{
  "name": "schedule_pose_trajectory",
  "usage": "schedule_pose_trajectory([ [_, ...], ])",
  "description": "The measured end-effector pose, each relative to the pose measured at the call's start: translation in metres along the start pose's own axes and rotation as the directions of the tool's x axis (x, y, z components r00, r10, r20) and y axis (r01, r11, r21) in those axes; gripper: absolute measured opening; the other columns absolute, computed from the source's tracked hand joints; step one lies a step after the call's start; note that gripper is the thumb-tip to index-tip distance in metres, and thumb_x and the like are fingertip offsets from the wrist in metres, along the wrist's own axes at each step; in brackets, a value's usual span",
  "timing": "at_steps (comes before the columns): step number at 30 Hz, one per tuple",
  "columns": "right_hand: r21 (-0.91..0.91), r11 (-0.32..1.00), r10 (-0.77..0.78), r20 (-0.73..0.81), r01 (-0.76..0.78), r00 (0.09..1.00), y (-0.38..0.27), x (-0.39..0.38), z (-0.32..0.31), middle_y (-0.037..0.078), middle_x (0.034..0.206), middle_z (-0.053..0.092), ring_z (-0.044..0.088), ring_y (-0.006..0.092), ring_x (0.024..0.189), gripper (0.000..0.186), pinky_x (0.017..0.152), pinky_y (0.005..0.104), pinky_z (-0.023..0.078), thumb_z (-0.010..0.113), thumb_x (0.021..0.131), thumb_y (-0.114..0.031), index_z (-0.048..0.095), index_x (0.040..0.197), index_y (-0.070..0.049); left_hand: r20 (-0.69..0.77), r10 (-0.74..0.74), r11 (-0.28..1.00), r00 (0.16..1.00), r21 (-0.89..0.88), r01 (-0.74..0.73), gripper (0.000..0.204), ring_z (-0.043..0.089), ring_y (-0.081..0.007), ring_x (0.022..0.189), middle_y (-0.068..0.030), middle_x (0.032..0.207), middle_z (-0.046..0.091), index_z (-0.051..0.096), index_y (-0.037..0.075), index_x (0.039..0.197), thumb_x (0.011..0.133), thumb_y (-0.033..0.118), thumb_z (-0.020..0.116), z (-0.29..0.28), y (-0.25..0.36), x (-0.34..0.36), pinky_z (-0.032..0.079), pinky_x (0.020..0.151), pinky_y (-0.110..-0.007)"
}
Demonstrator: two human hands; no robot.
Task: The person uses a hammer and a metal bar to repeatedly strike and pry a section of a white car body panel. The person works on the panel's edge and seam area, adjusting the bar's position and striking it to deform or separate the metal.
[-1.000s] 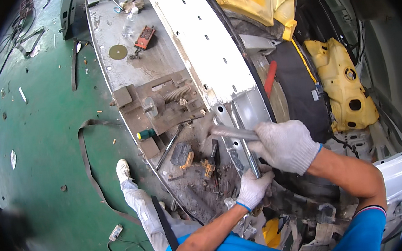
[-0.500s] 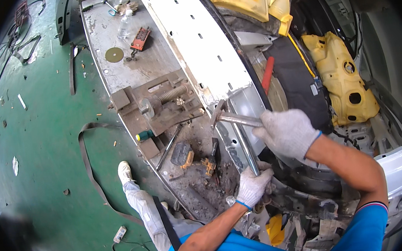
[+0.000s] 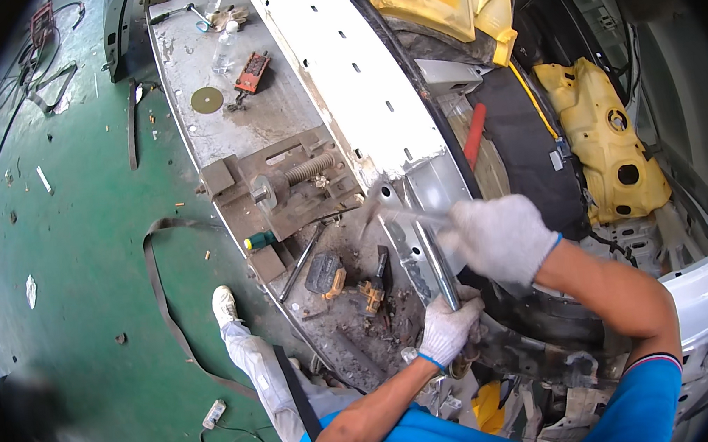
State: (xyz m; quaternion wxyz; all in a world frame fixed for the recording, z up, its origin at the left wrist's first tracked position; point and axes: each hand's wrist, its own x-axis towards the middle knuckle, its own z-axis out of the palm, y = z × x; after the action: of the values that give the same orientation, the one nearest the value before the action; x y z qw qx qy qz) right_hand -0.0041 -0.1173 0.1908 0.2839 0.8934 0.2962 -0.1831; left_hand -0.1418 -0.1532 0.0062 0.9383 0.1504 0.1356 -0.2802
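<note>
My right hand (image 3: 502,239), in a white knit glove, grips a hammer (image 3: 409,213) whose head is blurred by motion near the upper end of a shiny steel bar (image 3: 433,258). Lower down, my left hand (image 3: 450,329), also gloved, is wrapped round that bar. The bar lies at a slant along a bare grey metal section (image 3: 441,191) of a long white body panel (image 3: 359,93); whether the hammer touches it I cannot tell. Just left of the bar are a dark chisel-like tool (image 3: 382,263) and a cordless drill (image 3: 371,292) on the dirty metal bench (image 3: 243,129).
A screw clamp fixture (image 3: 282,185), green-handled screwdriver (image 3: 258,240), orange-red device (image 3: 253,73) and disc (image 3: 207,100) occupy the bench. Yellow plastic tanks (image 3: 606,141) and a red tube (image 3: 475,133) sit inside the car body at right. A strap (image 3: 166,307) and power strip (image 3: 213,414) lie on the green floor.
My right hand rose with the hammer, then dipped slightly; the hammer head is now a little lower than half a second ago. My left hand stays on the bar.
</note>
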Motion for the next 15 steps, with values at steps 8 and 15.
schedule_pose_trajectory([
  [8,0.148,0.986,-0.07,-0.036,0.075,0.997,-0.004,-0.006,0.005,0.021,0.072,0.071,0.075,0.0409,0.066,0.047,0.058,0.0533,0.06,0.061,0.105,-0.05,0.066,0.094,-0.005,0.043,0.019,0.998,0.999,0.065,-0.022,0.016,0.062,-0.0142,0.05,-0.0058,0.068,0.066,0.072,-0.006,0.105,0.1,0.008,0.07,-0.002,0.004,-0.002,0.049,0.048,-0.031],
  [15,0.376,0.925,0.065,-0.313,0.06,0.948,0.01,-0.001,-0.018,0.019,0.071,0.066,0.073,0.04,0.071,0.036,0.064,0.05,0.057,0.064,0.105,-0.04,0.068,0.108,-0.005,-0.056,0.061,0.996,0.997,-0.057,-0.064,0.016,0.057,-0.0136,0.048,-0.0052,0.067,0.062,0.066,-0.002,0.11,0.097,0.005,0.071,0.013,-0.001,-0.008,0.048,0.046,-0.03],
])
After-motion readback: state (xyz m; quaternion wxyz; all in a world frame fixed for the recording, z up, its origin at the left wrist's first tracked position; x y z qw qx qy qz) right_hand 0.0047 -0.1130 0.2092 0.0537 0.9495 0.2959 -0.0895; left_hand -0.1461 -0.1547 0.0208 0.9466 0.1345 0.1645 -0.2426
